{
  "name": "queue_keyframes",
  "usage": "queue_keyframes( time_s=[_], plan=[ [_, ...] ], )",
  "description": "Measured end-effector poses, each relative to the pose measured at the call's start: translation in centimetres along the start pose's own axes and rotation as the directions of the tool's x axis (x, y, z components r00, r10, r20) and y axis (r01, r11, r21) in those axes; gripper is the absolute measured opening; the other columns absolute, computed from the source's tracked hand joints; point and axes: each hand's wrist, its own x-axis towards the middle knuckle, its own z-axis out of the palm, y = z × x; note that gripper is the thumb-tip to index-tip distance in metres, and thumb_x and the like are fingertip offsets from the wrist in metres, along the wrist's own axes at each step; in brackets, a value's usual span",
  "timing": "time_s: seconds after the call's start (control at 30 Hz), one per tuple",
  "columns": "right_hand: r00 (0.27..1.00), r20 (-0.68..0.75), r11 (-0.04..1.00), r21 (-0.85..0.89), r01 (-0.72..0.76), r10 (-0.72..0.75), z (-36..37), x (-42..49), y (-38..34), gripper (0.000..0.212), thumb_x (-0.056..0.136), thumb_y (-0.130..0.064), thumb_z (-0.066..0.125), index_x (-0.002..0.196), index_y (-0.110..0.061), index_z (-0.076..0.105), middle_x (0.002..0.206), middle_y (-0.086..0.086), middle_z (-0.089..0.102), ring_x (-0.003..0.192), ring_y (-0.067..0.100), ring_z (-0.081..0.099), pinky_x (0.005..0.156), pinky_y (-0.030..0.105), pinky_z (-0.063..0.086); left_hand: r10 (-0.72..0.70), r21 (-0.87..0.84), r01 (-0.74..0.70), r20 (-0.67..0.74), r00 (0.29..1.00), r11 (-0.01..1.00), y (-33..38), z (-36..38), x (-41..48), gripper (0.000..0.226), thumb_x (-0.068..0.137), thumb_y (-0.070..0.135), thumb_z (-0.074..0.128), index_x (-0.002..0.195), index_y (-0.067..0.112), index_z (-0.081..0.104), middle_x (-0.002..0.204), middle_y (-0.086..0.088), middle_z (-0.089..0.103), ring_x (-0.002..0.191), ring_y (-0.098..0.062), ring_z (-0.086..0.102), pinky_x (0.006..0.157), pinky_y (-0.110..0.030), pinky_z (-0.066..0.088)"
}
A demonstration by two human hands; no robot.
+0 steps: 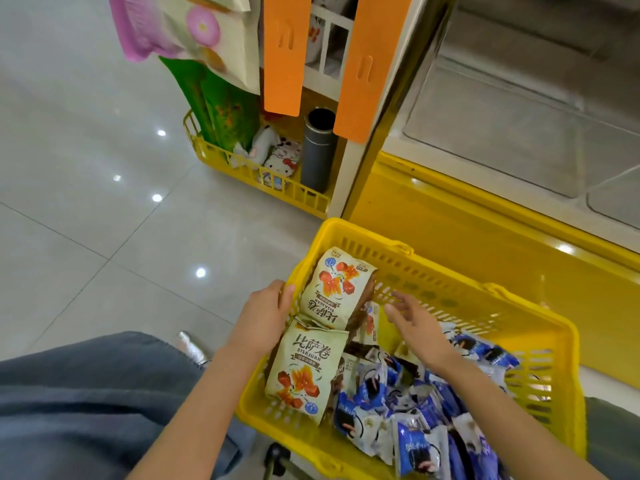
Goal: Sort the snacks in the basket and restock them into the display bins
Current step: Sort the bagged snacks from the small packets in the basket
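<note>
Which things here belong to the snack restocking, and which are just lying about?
Job: yellow basket, cream snack packs, blue packets, left hand, right hand.
Lying about: second yellow basket, grey flask, cat plush, green bags, orange panels.
</note>
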Motion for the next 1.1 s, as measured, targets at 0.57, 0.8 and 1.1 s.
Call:
queue_keyframes(
  time_s=[0.57, 0.8, 1.1],
  plan=[
    [0.97, -0.13, 0.769, -0.591, -0.242, 0.205, -7.3, -0.2, 14.8, 0.068, 0.094, -0.056, 0.033, 0.145, -0.012, 0.022, 0.148, 0.005, 0.032, 0.137, 0.023, 0.026, 0.113, 0.036, 0.021, 0.097, 0.063, -0.157, 0.549, 0.83, 0.986, 9.5, 20.9, 3.9, 0.038, 0.097, 0.013, 0.043, 0.134, 0.012, 0.04, 0.14, -0.009, 0.042, 0.119, -0.023, 0.05, 0.101, -0.034, 0.04],
    [0.976, -0.149, 0.753, -0.621, -0.216, 0.157, -6.5, -0.3, 16.6, 0.076, 0.092, -0.062, 0.027, 0.148, -0.013, 0.015, 0.155, 0.003, 0.02, 0.143, 0.024, 0.013, 0.116, 0.039, 0.011, -0.19, 0.125, 0.143, 0.653, 0.733, 0.982, 7.8, 26.6, 5.8, 0.041, 0.099, 0.02, 0.039, 0.137, 0.003, 0.037, 0.14, -0.016, 0.043, 0.127, -0.029, 0.042, 0.099, -0.031, 0.035],
    [0.962, -0.212, 0.864, -0.437, -0.25, 0.172, -7.3, 1.0, 16.6, 0.057, 0.091, -0.051, 0.045, 0.137, -0.017, 0.04, 0.134, 0.003, 0.048, 0.126, 0.021, 0.04, 0.102, 0.033, 0.033, -0.324, -0.013, 0.353, 0.362, 0.874, 0.936, 7.1, 29.2, 4.7, 0.026, 0.094, 0.018, 0.051, 0.079, 0.001, 0.063, 0.088, -0.019, 0.063, 0.089, -0.029, 0.058, 0.073, -0.032, 0.039]
  ],
)
